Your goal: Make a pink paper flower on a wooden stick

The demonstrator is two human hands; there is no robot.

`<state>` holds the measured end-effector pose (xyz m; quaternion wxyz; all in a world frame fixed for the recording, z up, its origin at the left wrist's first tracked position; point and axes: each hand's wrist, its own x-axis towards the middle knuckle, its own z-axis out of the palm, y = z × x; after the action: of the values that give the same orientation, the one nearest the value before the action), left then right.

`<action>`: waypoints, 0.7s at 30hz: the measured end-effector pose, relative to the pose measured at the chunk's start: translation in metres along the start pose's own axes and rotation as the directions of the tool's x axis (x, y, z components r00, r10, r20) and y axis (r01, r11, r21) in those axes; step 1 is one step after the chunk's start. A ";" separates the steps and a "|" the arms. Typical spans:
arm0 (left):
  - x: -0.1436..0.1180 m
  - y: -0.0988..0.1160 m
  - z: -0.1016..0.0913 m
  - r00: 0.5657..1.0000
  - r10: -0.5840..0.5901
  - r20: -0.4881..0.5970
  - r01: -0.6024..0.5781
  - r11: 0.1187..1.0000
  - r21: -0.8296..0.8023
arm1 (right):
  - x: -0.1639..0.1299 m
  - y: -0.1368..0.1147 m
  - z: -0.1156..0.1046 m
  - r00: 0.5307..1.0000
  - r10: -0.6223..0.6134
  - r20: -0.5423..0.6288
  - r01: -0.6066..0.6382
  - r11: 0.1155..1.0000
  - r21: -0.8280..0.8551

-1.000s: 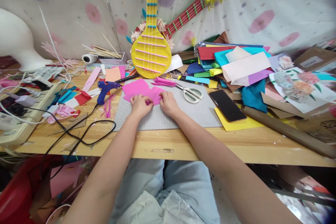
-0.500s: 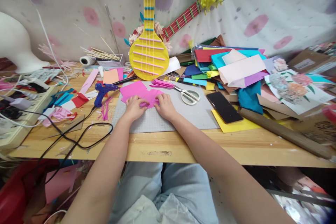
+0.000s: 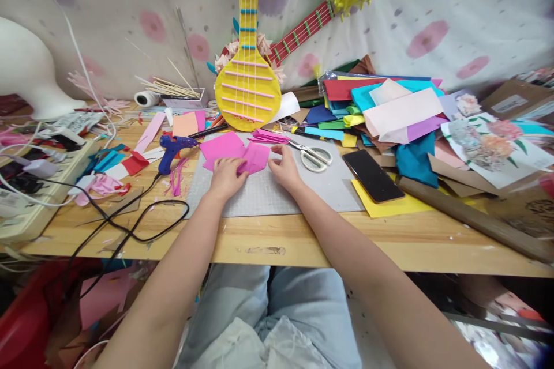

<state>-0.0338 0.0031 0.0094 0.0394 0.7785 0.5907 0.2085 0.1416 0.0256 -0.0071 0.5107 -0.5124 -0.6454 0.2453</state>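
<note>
A pink paper sheet (image 3: 229, 150) lies on the grey cutting mat (image 3: 298, 187) near the table's middle. My left hand (image 3: 227, 176) rests on the sheet's near edge and pinches it. To the right of the sheet, my right hand (image 3: 283, 166) sits on the mat with its fingers spread, close to the white-handled scissors (image 3: 314, 155) and holding nothing. A small stack of folded pink strips (image 3: 267, 136) lies just beyond the right hand.
A blue glue gun (image 3: 173, 147) with a black cord lies left of the mat. A black phone (image 3: 373, 174) rests on yellow paper at the right. Piled coloured paper (image 3: 389, 106), a yellow paper guitar (image 3: 246, 78) and a power strip (image 3: 30, 184) crowd the wooden table (image 3: 268, 239).
My right hand has come off the pink sheet and moved right and away, toward the scissors. My left hand stays on the sheet.
</note>
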 end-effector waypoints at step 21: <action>0.000 -0.007 -0.003 0.997 0.069 0.031 -0.062 0.979 -0.195 | -0.012 -0.017 -0.008 0.866 -0.223 0.447 0.357 0.903 -0.240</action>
<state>-0.0412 0.0043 0.0105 0.1193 0.7937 0.5409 0.2515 0.1415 0.0069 0.0051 0.3071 -0.4200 -0.8388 0.1605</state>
